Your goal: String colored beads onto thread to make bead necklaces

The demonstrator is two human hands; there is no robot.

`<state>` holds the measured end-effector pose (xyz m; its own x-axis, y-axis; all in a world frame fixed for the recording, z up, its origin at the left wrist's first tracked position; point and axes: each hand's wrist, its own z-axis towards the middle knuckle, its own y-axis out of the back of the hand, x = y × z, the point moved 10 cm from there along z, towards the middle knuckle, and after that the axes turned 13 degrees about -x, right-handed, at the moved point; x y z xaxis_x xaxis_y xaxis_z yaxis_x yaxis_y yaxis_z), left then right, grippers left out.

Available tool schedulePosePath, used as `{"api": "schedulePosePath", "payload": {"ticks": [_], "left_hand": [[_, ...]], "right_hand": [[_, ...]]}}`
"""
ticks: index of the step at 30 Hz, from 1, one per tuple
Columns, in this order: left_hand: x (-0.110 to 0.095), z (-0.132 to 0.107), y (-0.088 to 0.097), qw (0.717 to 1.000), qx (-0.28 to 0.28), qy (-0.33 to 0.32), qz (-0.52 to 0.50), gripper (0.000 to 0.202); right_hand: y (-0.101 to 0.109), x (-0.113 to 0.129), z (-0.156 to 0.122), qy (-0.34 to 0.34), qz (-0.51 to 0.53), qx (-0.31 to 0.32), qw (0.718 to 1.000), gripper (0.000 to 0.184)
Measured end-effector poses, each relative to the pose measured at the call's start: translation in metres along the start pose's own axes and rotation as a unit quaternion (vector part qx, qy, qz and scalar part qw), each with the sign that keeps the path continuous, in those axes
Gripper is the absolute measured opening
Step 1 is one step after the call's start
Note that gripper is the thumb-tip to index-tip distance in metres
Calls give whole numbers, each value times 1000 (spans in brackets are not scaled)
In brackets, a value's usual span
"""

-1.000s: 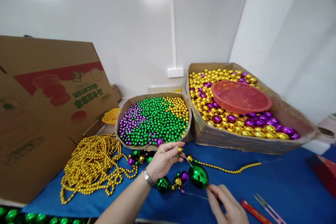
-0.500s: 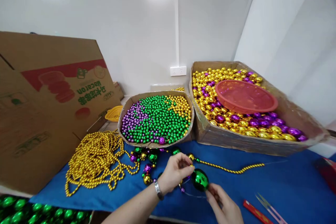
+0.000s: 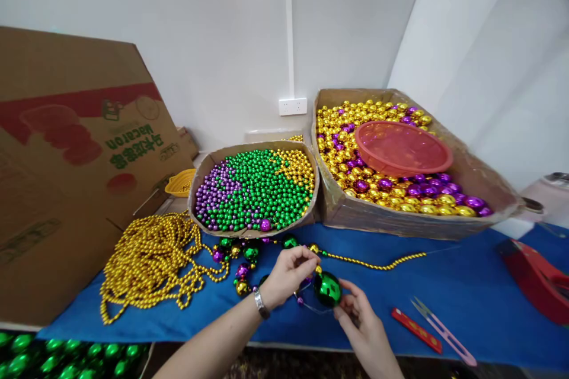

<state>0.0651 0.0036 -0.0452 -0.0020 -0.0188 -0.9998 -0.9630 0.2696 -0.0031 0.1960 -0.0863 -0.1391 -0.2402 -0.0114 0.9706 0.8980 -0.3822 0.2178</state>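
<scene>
A large shiny green ball (image 3: 328, 288) sits on the blue cloth (image 3: 444, 290) between my hands. My right hand (image 3: 362, 324) pinches its right side. My left hand (image 3: 287, 275), with a wristwatch, has its fingers closed on a small gold bead and thin thread just left of the ball. A string of green, purple and gold balls (image 3: 243, 256) trails left from my left hand. A thin strand of small gold beads (image 3: 373, 263) runs right along the cloth.
A pile of gold bead chains (image 3: 153, 263) lies at left. A box of small green, purple and gold beads (image 3: 253, 189) and a box of larger gold and purple balls (image 3: 395, 189) with a red bowl (image 3: 402, 148) stand behind. Thread snips (image 3: 442, 331), red strip (image 3: 415, 330), red tape dispenser (image 3: 536, 278).
My left hand has come down from above the beads to the green ball's left side. My right hand has closed in on the ball. The strung balls now lie left on the cloth.
</scene>
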Motion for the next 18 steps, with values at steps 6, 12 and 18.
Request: {"api": "schedulePosePath", "payload": {"ticks": [6,12,18], "left_hand": [[-24,0,-2,989,-3,-101,111,26],[-84,-8,-33,975,49,-177,122,23],[-109,5,-7,952,9,-249,176,23]], "right_hand": [[16,29,9,74,-140,4,987,38],[27,95,23,165,-140,-22,976,36],[15,99,24,146,-109,6,983,34]]}}
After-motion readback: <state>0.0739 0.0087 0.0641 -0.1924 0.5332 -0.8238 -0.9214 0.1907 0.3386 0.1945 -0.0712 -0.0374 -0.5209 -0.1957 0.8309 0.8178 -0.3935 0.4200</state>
